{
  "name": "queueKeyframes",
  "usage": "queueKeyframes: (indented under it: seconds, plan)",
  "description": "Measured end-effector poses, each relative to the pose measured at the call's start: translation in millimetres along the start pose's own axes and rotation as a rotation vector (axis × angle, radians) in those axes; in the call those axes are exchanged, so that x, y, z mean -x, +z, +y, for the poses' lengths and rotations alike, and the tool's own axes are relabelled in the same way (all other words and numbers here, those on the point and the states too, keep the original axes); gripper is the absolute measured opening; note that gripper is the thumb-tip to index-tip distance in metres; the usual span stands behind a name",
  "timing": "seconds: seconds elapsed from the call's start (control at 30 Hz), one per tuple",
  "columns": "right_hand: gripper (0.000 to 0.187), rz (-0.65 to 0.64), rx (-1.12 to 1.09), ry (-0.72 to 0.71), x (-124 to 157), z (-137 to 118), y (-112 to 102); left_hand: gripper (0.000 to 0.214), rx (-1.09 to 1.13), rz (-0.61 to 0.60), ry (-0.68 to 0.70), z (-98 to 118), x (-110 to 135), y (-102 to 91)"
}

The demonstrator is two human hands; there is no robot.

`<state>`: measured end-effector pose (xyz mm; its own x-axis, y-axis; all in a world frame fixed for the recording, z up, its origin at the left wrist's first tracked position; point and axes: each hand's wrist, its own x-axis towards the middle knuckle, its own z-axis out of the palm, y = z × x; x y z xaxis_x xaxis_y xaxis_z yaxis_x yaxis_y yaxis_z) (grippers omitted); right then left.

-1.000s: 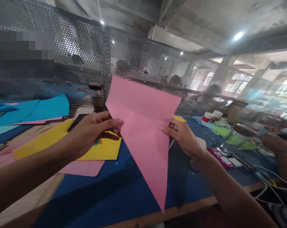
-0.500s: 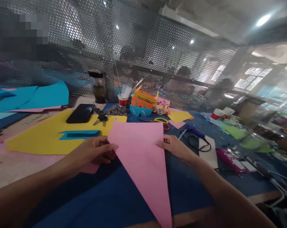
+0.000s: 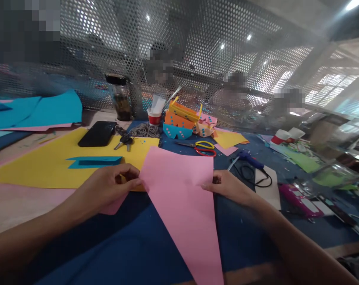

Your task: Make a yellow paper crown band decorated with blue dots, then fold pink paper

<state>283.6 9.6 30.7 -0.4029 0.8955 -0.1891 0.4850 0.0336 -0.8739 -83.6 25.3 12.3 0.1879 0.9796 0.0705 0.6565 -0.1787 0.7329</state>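
A pink sheet of paper [image 3: 182, 198], broad at the far end and narrowing toward me, is stretched between my two hands. My left hand [image 3: 115, 184] pinches its left edge between thumb and fingers. On the opposite edge, my right hand [image 3: 230, 186] grips the sheet, thumb on top and fingers partly hidden. Left of the sheet, a folded blue paper strip [image 3: 94, 161] rests on yellow paper [image 3: 39, 166]. Scissors [image 3: 201, 147] with yellow and red handles lie just beyond the sheet.
A black phone [image 3: 98, 133], keys [image 3: 125, 140] and a lidded jar [image 3: 120, 97] stand left. Decorated paper crowns [image 3: 179, 122] and a red-white cup [image 3: 154, 116] are behind. A blue glue gun [image 3: 251, 159] with its cable lies right. Perforated metal [image 3: 203, 51] walls off the back.
The view has shifted slightly. The pink sheet's far edge now bows, with its left corner raised, and the scissors show more fully. Both hands still hold the sheet.
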Motion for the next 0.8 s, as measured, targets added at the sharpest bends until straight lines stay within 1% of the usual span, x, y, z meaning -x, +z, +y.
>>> queueKeyframes:
  seconds: [0.1,0.17,0.27,0.37,0.43,0.47,0.57,0.6,0.67,0.73,0.8]
  plan:
    - [0.028,0.010,0.048,-0.010,1.7,-0.7,1.4,0.042,-0.072,0.053,0.012,-0.3,-2.0,2.1]
    - [0.022,0.032,0.107,-0.007,3.3,-1.3,1.8,0.042,-0.051,0.048,0.029,-3.2,-3.7,5.2]
    - [0.019,0.038,0.163,-0.014,5.8,-0.6,0.7,0.036,0.018,0.017,0.046,-6.0,-5.3,11.1]
    - [0.022,0.030,0.205,-0.005,7.7,1.6,-2.2,0.028,0.169,-0.057,-0.035,-2.8,-5.9,16.2]
    - [0.025,0.025,0.235,0.011,8.6,2.9,-4.5,0.027,0.277,-0.104,-0.091,1.9,-6.6,17.9]
    - [0.026,0.019,0.240,0.015,9.0,3.4,-5.5,0.028,0.305,-0.107,-0.101,4.4,-7.1,18.1]
    - [0.024,0.004,0.243,0.008,9.7,4.7,-7.5,0.037,0.252,-0.078,-0.084,9.2,-8.8,17.8]
    - [0.022,-0.001,0.244,0.003,9.7,5.2,-7.7,0.037,0.222,-0.065,-0.075,9.4,-9.1,17.7]
    - [0.021,-0.003,0.231,-0.009,9.3,6.3,-7.5,0.031,0.158,-0.046,-0.045,7.9,-9.4,17.6]
    - [0.027,0.044,0.176,-0.023,8.2,6.6,-6.4,0.022,0.077,-0.018,-0.006,4.9,-9.2,17.8]
    - [0.038,0.141,0.083,-0.035,6.5,5.9,-4.7,0.017,0.009,-0.007,0.032,2.0,-8.7,18.1]
